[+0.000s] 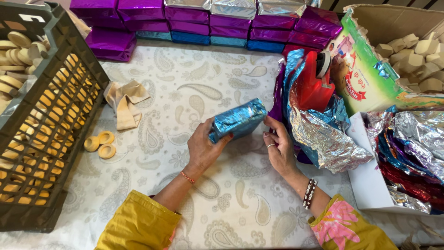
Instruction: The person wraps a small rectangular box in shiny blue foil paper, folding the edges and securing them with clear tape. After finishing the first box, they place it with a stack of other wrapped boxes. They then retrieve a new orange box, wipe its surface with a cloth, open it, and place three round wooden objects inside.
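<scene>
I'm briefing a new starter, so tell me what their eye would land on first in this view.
First, the blue foil packet at the centre, held between the left hand and right hand above the paisley tablecloth. Next, the rows of purple, silver and blue wrapped packets stacked along the far edge. Then the dark crate of pale discs on the left, and loose foil sheets on the right.

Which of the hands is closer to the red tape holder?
The right hand. It sits at the right end of the blue foil packet, just below and left of the red tape holder. The left hand grips the packet's other end, farther left.
</scene>
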